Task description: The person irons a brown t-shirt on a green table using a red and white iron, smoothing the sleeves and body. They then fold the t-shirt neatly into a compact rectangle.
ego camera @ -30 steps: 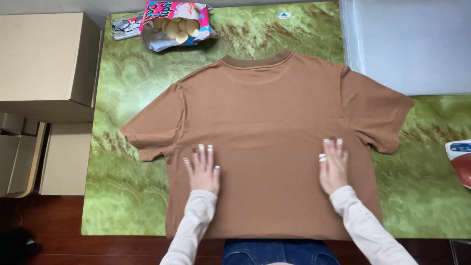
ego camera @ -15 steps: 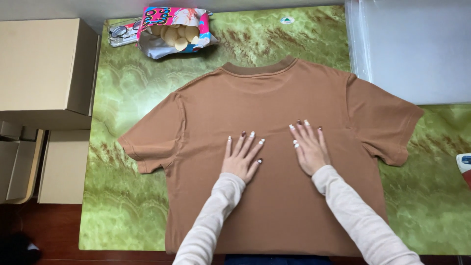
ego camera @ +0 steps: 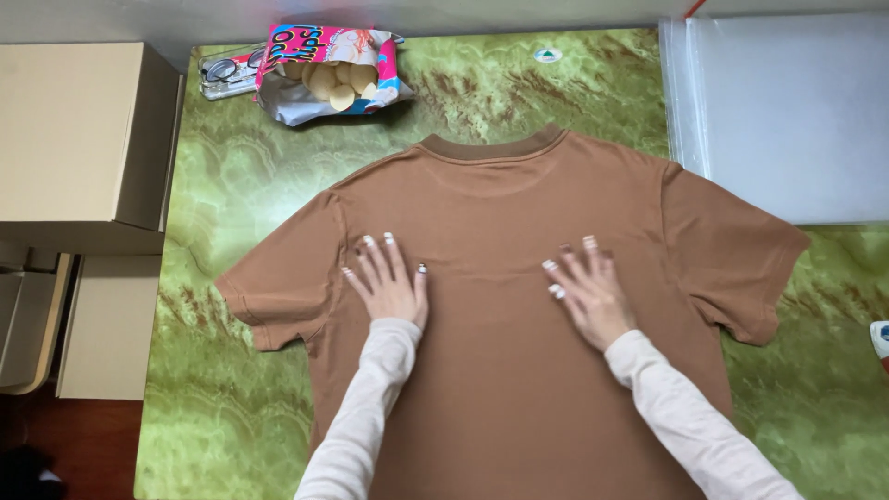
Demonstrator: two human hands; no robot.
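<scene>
Brown T-shirt (ego camera: 519,306) lying flat on the green surface (ego camera: 231,185). Left hand (ego camera: 389,282) and right hand (ego camera: 585,294), open-palmed and gripping nothing, have spread apart from mid-chest, pressing the fabric smoother.

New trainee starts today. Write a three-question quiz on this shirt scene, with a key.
1. True or false: both hands lie flat, palms down, on the shirt.
2. What lies open at the table's far edge? A) crisp bag B) book C) shoe box
3. Fill in: the shirt's collar points ____ from the person.

Key
1. True: the left hand and right hand press the cloth, fingers spread.
2. A: the crisp bag lies beside the glasses.
3. Away: the collar lies at the far side.
</scene>
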